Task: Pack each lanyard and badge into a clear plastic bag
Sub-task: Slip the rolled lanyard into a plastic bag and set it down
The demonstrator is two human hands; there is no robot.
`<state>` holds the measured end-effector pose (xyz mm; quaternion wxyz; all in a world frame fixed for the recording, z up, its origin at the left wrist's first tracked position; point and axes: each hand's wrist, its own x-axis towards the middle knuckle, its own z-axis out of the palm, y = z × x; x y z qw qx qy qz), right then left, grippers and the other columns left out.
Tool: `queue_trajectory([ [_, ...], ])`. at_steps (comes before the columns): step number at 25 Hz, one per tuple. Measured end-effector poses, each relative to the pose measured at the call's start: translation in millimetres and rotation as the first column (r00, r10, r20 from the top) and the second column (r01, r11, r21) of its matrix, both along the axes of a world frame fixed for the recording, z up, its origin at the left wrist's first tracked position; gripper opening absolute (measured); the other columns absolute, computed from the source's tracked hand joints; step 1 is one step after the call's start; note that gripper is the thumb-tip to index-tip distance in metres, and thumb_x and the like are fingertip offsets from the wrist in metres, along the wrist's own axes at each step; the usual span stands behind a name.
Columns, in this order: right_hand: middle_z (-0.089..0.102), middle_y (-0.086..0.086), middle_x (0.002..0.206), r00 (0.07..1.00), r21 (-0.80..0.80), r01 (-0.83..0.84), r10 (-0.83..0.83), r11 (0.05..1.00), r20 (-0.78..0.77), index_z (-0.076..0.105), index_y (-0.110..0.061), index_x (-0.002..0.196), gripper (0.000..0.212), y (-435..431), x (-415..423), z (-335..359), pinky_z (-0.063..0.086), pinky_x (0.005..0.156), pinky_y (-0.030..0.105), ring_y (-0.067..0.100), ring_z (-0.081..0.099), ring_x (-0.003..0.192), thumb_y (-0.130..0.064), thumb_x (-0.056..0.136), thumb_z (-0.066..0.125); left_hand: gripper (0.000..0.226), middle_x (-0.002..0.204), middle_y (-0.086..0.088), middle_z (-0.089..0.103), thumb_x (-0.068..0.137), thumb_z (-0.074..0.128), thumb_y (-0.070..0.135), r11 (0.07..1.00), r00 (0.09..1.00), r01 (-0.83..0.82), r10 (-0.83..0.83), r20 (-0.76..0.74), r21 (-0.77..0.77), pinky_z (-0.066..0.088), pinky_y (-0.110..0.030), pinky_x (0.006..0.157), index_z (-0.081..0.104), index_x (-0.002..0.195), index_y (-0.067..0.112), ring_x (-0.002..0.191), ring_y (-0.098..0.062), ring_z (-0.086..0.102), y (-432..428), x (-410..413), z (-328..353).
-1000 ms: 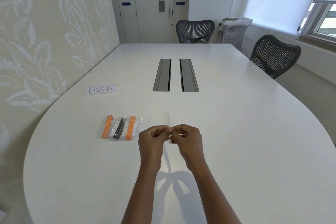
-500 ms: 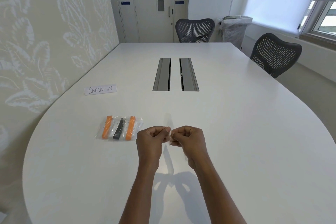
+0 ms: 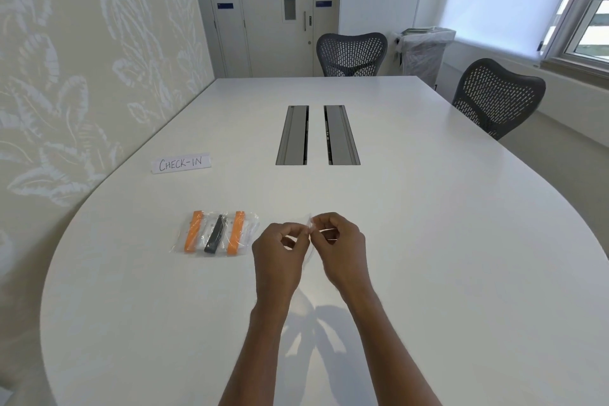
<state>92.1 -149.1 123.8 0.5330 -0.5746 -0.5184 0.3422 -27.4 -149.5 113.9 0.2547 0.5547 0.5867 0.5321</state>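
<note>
A small clear plastic bag (image 3: 309, 224) is pinched at its top edge between my left hand (image 3: 280, 249) and my right hand (image 3: 339, 242), held just above the white table (image 3: 428, 241). The rest of the thin film hangs down between my wrists and is hard to see. To the left lies a pile of clear bags (image 3: 216, 234) holding two orange lanyards, one black lanyard and white badges. My left hand is about a hand's width right of that pile.
A "CHECK-IN" paper sign (image 3: 180, 163) lies farther back on the left. Two grey cable hatches (image 3: 316, 135) sit in the table's middle. Two mesh chairs (image 3: 351, 54) stand at the far end and right side; a patterned wall runs along the left.
The bag's upper part that stood above my fingers a second ago has come down; my hands now pinch its top edge, and the right hand has lifted slightly.
</note>
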Motion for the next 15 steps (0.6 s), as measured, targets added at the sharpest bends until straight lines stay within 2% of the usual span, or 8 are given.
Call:
queue_trajectory([
  [2,0.078,-0.005,0.084,1.0,0.014,0.014,-0.014,1.0,-0.013,0.075,-0.014,0.095,0.007,0,1,0,0.053,0.065,0.015,0.007,0.072,0.074,-0.01,0.096,0.071,0.007,0.092,0.011,0.075,0.093,0.079,0.017,1.0,0.999,0.017,-0.016,-0.044,0.023,0.05,-0.009,0.066,0.079,0.095,0.024,0.082,0.002,0.068,-1,0,3],
  [5,0.074,-0.002,0.072,1.0,0.013,-0.012,0.011,1.0,0.024,0.072,-0.016,0.082,0.015,-1,0,1,0.058,0.065,0.03,0.015,0.071,0.068,-0.011,0.096,0.068,0.016,0.093,0.008,0.076,0.093,0.078,0.009,0.998,0.999,0.025,-0.023,-0.047,0.049,0.051,-0.009,0.067,0.081,0.102,0.021,0.082,0.0,0.068,-2,3,4],
  [7,0.071,-0.002,0.067,0.998,0.013,-0.02,0.019,1.0,0.067,0.068,-0.017,0.077,0.019,-1,1,1,0.056,0.062,0.036,0.017,0.067,0.063,-0.012,0.095,0.068,0.014,0.09,0.007,0.077,0.093,0.077,0.007,0.996,0.998,-0.013,0.017,-0.059,0.083,0.051,-0.01,0.068,0.083,0.097,0.019,0.082,-0.001,0.069,-3,5,4],
  [12,0.068,-0.004,0.071,0.988,0.02,0.103,-0.104,0.995,0.115,0.064,-0.018,0.079,0.016,-2,5,-3,0.05,0.056,0.029,0.009,0.057,0.058,-0.015,0.094,0.067,0.015,0.089,0.007,0.073,0.092,0.078,0.003,0.985,0.992,-0.116,0.122,-0.041,0.128,0.051,-0.009,0.07,0.083,0.099,0.015,0.08,-0.003,0.069,-4,6,3],
  [15,0.07,-0.008,0.086,0.988,0.053,0.033,-0.04,0.998,0.148,0.067,-0.022,0.094,0.007,-3,2,-2,0.054,0.062,0.026,0.011,0.063,0.067,-0.017,0.098,0.067,0.017,0.093,0.004,0.074,0.092,0.077,0.001,0.986,0.995,-0.085,0.092,-0.043,0.145,0.054,-0.012,0.073,0.082,0.102,0.014,0.08,-0.003,0.07,-6,11,4],
])
